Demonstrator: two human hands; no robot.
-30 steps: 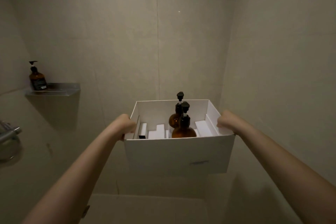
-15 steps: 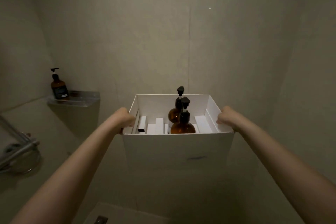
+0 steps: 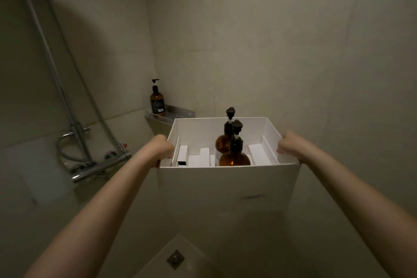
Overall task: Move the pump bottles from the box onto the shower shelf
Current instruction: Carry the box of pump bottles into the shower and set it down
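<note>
I hold a white cardboard box point(image 3: 228, 187) in the air in front of me. My left hand point(image 3: 162, 148) grips its left wall and my right hand point(image 3: 290, 144) grips its right wall. Two amber pump bottles with black pumps stand upright inside, the near bottle point(image 3: 234, 157) in front of the far bottle point(image 3: 224, 140). White cardboard dividers fill the rest of the box. Behind the box's left corner is the metal corner shower shelf point(image 3: 178, 111), and a third amber pump bottle point(image 3: 157, 98) stands on its left end.
A chrome shower mixer bar point(image 3: 101, 166) with riser pipe and hose is fixed to the left wall. A square floor drain point(image 3: 175, 259) lies below. Tiled walls close in on the left, back and right.
The view has swung left: the shelf with its bottle now sits just behind the box's left corner, and the mixer and drain have come into view. Both hands still grip the box.
</note>
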